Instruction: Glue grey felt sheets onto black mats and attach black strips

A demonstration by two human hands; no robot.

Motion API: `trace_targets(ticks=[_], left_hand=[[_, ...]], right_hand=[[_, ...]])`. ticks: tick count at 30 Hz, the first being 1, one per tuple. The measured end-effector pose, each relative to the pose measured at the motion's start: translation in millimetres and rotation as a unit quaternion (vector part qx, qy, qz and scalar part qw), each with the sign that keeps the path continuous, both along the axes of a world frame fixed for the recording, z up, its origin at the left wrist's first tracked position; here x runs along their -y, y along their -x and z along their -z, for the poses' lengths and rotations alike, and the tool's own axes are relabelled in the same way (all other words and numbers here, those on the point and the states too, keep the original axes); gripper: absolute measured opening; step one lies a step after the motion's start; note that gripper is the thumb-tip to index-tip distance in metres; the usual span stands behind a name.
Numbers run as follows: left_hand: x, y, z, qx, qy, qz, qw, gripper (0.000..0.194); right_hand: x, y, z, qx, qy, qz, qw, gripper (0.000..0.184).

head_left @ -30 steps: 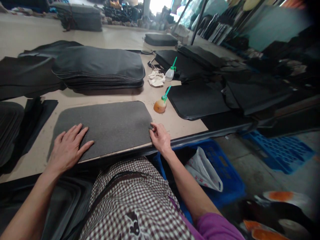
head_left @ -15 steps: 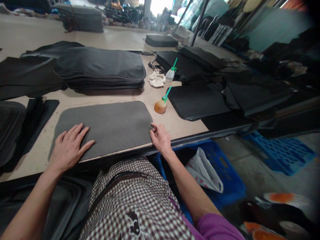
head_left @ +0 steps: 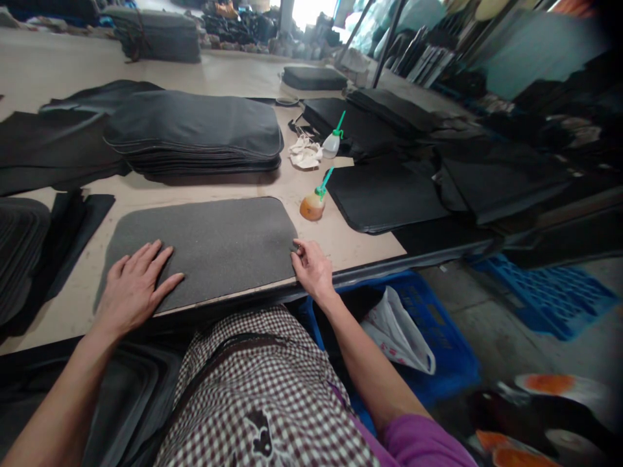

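A dark grey, felt-like panel with rounded corners (head_left: 219, 240) lies flat along the near edge of the table. Pressed on its left part is my left hand (head_left: 134, 285), fingers spread and holding nothing. At the panel's right edge, my right hand (head_left: 311, 266) has its thumb and fingers pinched together on the rim. Just beyond that hand stands a squeeze bottle of amber liquid with a green nozzle (head_left: 312, 206). Farther back are a second, paler bottle (head_left: 331, 144) and a crumpled white cloth (head_left: 305, 153).
A thick stack of black panels (head_left: 195, 130) sits behind the grey one. More dark sheets (head_left: 389, 194) lie to the right, and another stack (head_left: 19, 253) to the left. Below the table edge is a blue crate (head_left: 438, 324) with a white bag (head_left: 402, 337).
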State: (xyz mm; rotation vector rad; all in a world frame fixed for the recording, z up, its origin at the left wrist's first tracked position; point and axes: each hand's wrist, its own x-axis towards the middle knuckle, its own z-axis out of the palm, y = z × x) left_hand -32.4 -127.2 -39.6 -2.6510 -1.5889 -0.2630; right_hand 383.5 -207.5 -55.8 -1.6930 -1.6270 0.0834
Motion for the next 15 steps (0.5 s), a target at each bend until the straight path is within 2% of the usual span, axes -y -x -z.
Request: trace_targets(ticks=[15], left_hand=[[2.4,-2.2,-3.5,0.016,0.01,-0.006,1.0,0.073]], right_hand=[[-0.1,-0.1,2.6,0.003,0.001,0.001,1.0,0.031]])
